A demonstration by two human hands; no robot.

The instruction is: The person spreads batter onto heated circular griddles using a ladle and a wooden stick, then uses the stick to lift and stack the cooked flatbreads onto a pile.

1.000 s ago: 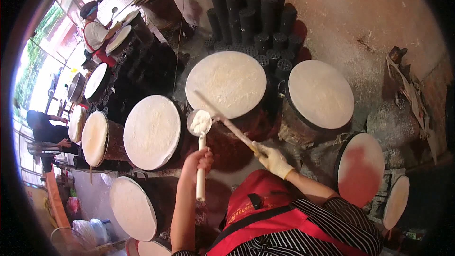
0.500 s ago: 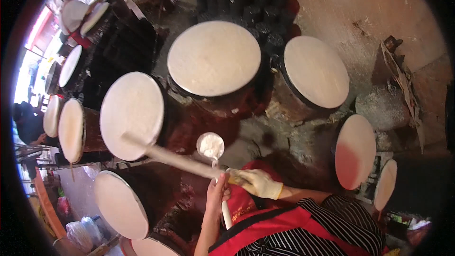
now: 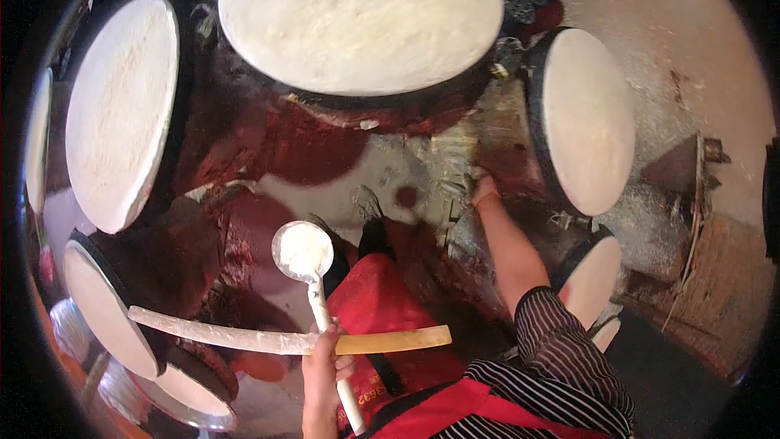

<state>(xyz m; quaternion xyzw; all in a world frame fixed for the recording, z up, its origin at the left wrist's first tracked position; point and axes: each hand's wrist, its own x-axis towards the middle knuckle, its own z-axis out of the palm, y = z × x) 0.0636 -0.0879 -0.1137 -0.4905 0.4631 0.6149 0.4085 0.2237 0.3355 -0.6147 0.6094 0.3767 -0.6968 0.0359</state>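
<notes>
The biggest thing before me is the large round drum [image 3: 361, 16] at the top, its pale cloth top coated white. To my left stands a second round drum [image 3: 122, 110], seen at a slant, and to my right a third [image 3: 589, 122], both with the same pale tops. Two smaller pale discs sit low on my left [image 3: 106, 309] and low on my right [image 3: 593, 280]. Between them all the ground [image 3: 317, 146] is stained dark red with pale patches.

Across my lap lies a long flat wooden stick [image 3: 284, 340], running level from left to right, its left part crusted white and its right end bare yellow wood. My left hand [image 3: 323, 370] is closed around it where it crosses the white handle of a ladle [image 3: 303, 250], and that same fist grips both. The ladle's round bowl points away from me, filled with white batter.

My right hand [image 3: 483, 189] reaches forward and down beside the right drum; its fingers are hidden, so I cannot tell how open it is or whether it holds anything.
</notes>
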